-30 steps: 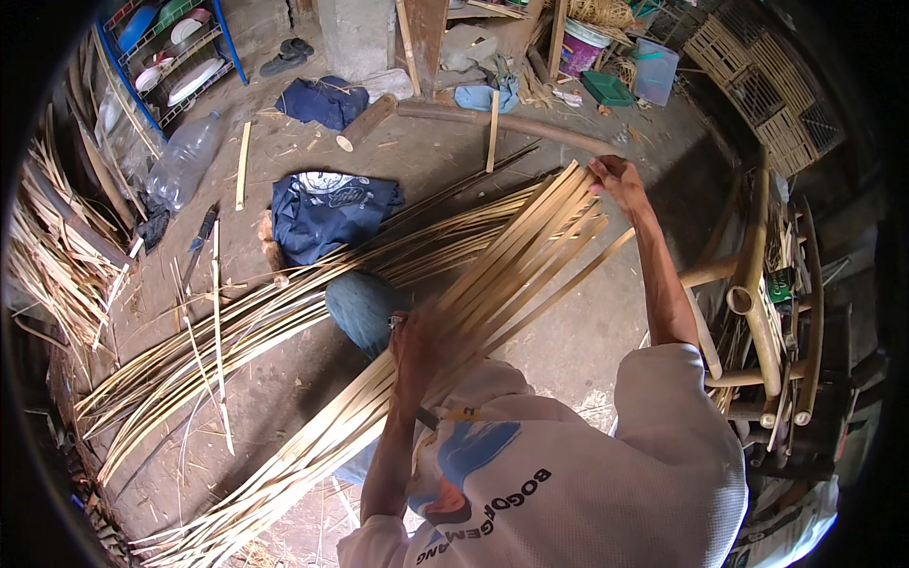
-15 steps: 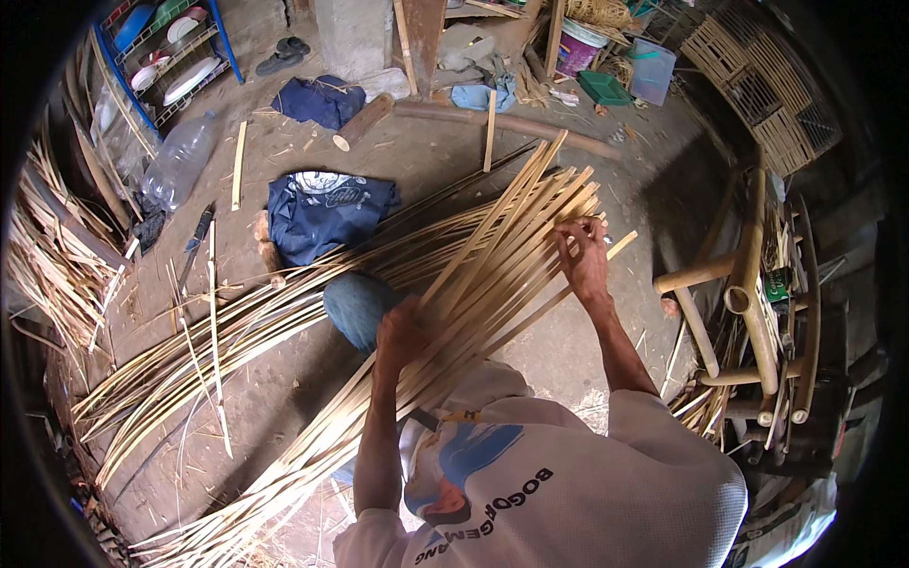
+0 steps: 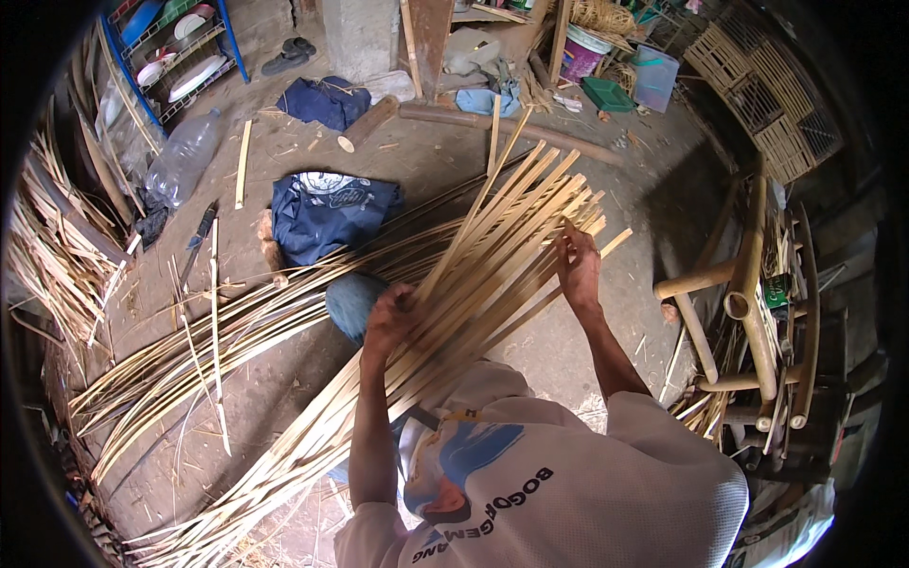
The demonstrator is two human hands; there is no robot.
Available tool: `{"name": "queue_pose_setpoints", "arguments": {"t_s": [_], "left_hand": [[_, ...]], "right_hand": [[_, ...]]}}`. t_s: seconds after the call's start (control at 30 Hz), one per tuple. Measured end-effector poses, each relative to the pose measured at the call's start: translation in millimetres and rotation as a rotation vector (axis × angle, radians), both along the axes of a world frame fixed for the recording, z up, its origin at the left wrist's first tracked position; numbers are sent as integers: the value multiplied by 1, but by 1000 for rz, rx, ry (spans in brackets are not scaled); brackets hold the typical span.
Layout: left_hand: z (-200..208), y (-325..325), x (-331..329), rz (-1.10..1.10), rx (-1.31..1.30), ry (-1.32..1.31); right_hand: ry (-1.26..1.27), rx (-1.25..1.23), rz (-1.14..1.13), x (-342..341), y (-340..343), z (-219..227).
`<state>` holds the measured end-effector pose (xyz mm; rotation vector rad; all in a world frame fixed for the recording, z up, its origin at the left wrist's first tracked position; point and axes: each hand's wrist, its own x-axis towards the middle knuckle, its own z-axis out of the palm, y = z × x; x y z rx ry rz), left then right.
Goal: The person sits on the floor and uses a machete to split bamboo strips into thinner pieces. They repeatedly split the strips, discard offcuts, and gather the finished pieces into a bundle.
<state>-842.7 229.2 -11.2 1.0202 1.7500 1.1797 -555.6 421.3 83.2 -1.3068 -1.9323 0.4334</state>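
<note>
A long bundle of pale split bamboo strips (image 3: 502, 256) lies slantwise over my lap, its ends fanned out at the upper right. My left hand (image 3: 390, 320) is closed on the bundle's left edge, beside my knee (image 3: 354, 305). At the fanned ends my right hand (image 3: 579, 265) is closed, thumb and fingers pinching at strips on the right side. Exactly how many strips it grips is hidden by the fingers. A second pile of bamboo strips (image 3: 237, 317) rests on the floor to the left, running under my raised leg.
A knife (image 3: 198, 237) and loose strips lie on the floor at left. Past my knee are a dark blue cloth (image 3: 331, 216) and a bamboo pole (image 3: 511, 127). A large clear bottle (image 3: 183, 159) stands near a blue rack (image 3: 232, 43). To the right is a bamboo frame (image 3: 748, 256).
My left hand has shifted slightly left and up. My right hand has moved a little down at the strip ends. One strip at the left of the fan now sticks out farther.
</note>
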Motion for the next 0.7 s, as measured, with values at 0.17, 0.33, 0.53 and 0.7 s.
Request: {"name": "queue_pose_setpoints", "arguments": {"t_s": [0.17,0.33,0.53,0.7], "left_hand": [[41,-4,30,-60,-28,256],[63,-6,40,-75,-52,301],[36,3,29,-84,-117,263],[17,4,20,-92,-28,272]], "right_hand": [[-109,145,93,16,26,-23],[92,-57,155,1,29,-9],[-139,-31,99,-12,12,-12],[-159,69,77,-23,0,-8]]}}
